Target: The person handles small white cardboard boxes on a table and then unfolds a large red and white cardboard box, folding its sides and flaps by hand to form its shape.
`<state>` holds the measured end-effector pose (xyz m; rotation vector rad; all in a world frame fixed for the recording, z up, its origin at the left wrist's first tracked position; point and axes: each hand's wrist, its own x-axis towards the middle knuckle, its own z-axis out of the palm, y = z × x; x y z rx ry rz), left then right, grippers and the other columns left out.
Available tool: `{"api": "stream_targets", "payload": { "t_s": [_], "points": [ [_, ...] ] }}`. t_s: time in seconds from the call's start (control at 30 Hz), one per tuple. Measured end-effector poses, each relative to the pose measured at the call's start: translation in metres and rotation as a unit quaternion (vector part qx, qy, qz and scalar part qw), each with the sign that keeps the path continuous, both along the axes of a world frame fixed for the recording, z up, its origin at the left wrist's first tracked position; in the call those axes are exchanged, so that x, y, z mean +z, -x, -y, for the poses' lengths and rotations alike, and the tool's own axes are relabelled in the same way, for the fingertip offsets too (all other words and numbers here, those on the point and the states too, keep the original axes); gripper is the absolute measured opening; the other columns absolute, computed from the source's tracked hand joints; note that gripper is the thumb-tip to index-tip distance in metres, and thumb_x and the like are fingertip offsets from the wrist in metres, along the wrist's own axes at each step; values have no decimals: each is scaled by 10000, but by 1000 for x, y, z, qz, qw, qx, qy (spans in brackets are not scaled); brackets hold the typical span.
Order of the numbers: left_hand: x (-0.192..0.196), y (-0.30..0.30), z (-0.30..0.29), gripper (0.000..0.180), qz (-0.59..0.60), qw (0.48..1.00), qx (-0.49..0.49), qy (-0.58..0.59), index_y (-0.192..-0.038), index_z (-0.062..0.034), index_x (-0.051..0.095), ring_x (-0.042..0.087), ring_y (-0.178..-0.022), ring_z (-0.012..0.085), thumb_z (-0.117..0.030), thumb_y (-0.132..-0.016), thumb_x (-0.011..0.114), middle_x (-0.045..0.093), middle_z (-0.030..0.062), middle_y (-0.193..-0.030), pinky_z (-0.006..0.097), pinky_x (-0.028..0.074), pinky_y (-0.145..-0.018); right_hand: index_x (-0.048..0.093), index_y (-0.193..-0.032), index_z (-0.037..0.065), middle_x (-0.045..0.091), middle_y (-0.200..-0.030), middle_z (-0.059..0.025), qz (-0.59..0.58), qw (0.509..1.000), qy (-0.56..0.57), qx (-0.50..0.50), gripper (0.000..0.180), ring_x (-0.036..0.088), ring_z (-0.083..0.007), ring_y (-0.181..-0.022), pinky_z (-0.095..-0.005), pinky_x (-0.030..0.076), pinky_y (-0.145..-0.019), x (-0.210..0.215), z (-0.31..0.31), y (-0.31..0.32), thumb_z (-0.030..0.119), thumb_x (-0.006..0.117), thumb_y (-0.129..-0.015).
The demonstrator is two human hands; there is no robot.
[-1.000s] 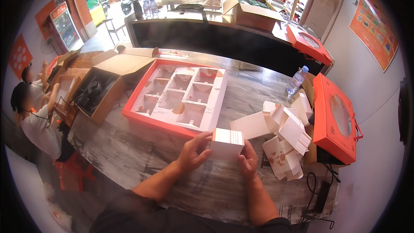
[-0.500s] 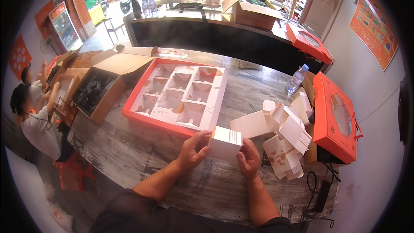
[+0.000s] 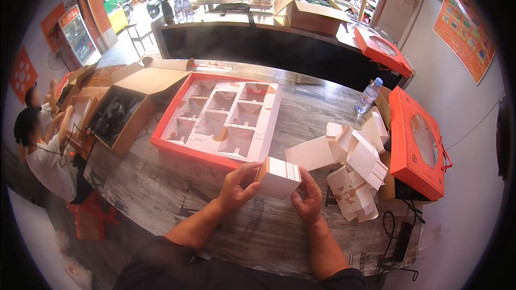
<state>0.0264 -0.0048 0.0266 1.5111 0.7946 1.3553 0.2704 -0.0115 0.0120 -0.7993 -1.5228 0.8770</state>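
Between my two hands is a small white cardboard box with thin brown stripes on its top face; its left end shows brown. My left hand grips that left end, thumb in front. On the opposite side my right hand closes on the box with thumb and fingers. Just beyond them lies a shallow red box, holding a white insert divided into several square compartments. To the right of my right hand is a heap of white folded cartons, some with brown print.
A red windowed gift box stands at the right, near a water bottle. Black cables hang at the table's right edge. Left are an open brown carton with dark contents and two people at work. A counter holds another carton.
The small box has tilted slightly in my hands, and more of its brown left end shows. My right hand has shifted a little left. The shallow red box stays in place.
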Motion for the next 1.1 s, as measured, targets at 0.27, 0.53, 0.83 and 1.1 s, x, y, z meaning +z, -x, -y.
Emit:
{"api": "stream_targets", "payload": {
  "t_s": [0.27,0.53,0.83,1.1],
  "points": [
    [4,0,4,537,-107,993,39,-32,-1360,-14,552,690,-927,144,-177,-893,759,738,128,-1085,300,553,-814,387,-1484,-85,661,-1292,-209,32,998,-53,-31,631,687,-251,-1140,-341,556,-940,8,0,5,-105,532,-870],
    [2,-5,4,467,-58,996,44,-45,-1320,-16,568,617,-723,67,-95,-890,729,750,126,-1090,245,535,-684,345,-1498,-67,672,-1259,-207,40,997,-38,-51,524,670,-202,-1053,-328,525,-924,1,4,-3,-40,417,-979],
    [5,-13,12,366,-123,992,-3,-41,-1279,-12,600,599,-690,48,-79,-932,696,721,93,-1175,215,511,-647,590,-1284,-23,720,-1129,-182,36,997,-60,-30,368,719,-197,-803,-306,592,-729,12,7,15,-80,483,-937],
    [16,-30,24,655,-139,956,-194,-171,-1342,-19,583,661,-1085,324,-374,-846,821,641,179,-1272,417,532,-936,617,-1252,-16,714,-1071,-151,-27,997,-6,-68,354,678,-143,-749,-286,590,-693,0,4,14,-96,514,-923]
  ]
}}
